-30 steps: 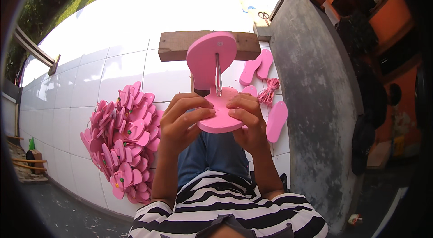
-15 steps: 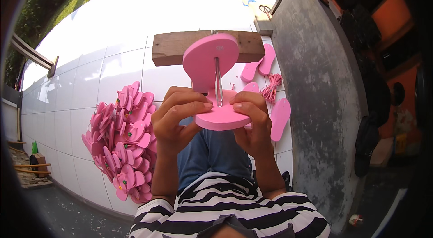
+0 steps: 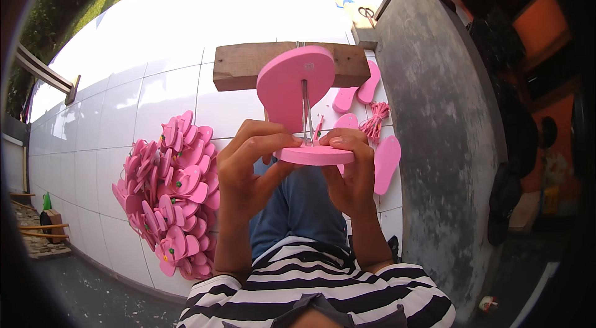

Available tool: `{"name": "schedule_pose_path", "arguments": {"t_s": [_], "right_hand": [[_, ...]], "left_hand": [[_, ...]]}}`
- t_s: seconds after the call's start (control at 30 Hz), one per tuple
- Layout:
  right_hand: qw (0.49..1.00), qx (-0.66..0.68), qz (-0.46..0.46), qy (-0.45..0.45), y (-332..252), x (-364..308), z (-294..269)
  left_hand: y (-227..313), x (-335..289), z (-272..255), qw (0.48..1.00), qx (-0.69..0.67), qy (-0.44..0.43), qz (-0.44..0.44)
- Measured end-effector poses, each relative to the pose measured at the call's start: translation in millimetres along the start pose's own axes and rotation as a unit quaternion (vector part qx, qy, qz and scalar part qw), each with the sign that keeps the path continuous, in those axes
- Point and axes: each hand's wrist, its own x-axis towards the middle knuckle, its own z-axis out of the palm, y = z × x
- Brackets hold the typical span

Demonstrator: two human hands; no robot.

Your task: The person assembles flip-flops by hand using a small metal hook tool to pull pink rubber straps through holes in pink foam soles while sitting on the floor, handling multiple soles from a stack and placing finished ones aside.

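A pink foam flip-flop sole point(image 3: 292, 86) is bent sharply, its far part standing up and its near end lying almost level. Thin metal wires point(image 3: 306, 110) run between the two parts, from a hole in the upright part down to the near end. My left hand point(image 3: 251, 157) pinches the left side of the near end, fingers on top and thumb below. On the opposite side my right hand point(image 3: 351, 163) grips it the same way. Behind the sole stands a wooden block point(image 3: 236, 66) with wire wound around it. A small pink and green piece point(image 3: 319, 128) shows beside the wires.
A large heap of pink flip-flops point(image 3: 171, 197) lies on the white tiles at the left. To the right are loose pink soles point(image 3: 387, 163) and a bundle of pink straps point(image 3: 375, 120). Scissors point(image 3: 366, 13) rest on a ledge beside a grey concrete strip point(image 3: 428, 110).
Both hands have raised the sole's near end and tilted it nearly edge-on. The wires now look more spread apart, and more of the pink and green piece shows.
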Motion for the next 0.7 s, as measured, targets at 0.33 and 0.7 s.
{"name": "schedule_pose_path", "arguments": {"t_s": [0.33, 0.7], "right_hand": [[0.979, -0.175, 0.102, 0.039, -32, 19, 3], [0.949, -0.236, -0.031, 0.208, 31, 36, 42]], "left_hand": [[9, 16, 10, 0.992, -0.008, 0.094, -0.088], [-48, 30, 22, 0.962, 0.207, 0.175, 0.025]]}}
